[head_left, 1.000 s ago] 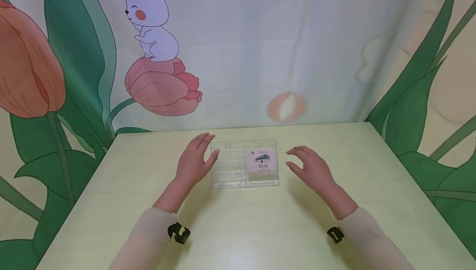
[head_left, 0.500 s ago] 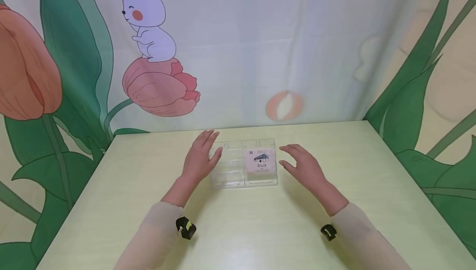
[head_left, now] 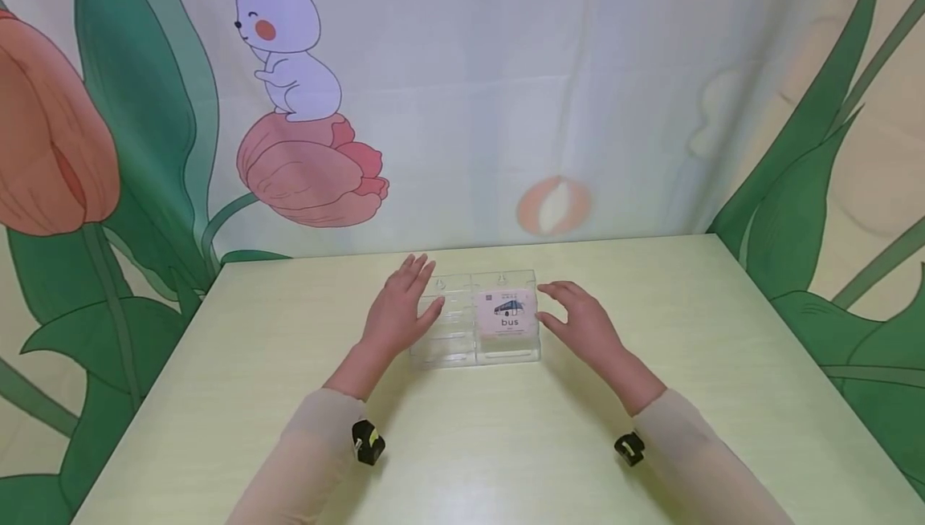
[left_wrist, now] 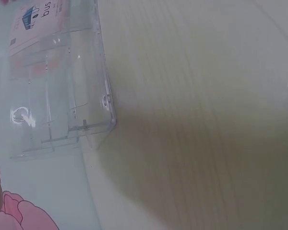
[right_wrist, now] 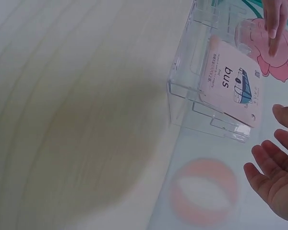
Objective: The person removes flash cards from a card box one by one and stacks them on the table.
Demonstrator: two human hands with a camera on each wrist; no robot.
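Clear plastic rack (head_left: 450, 346) holds apparently one bus card (head_left: 507, 313) between two relaxed, parted hands (head_left: 393, 312) (head_left: 584, 324).

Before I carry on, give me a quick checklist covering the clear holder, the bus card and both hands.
1. Clear holder resting on the table: ok.
2. Bus card in the holder's right half, print facing up and readable: ok.
3. Left hand touching the holder: cannot tell; it overlaps the left edge in the head view.
4. Right hand holding the holder: not ok; the right wrist view shows a gap.
5. Both wrists' sleeves off the holder: ok.
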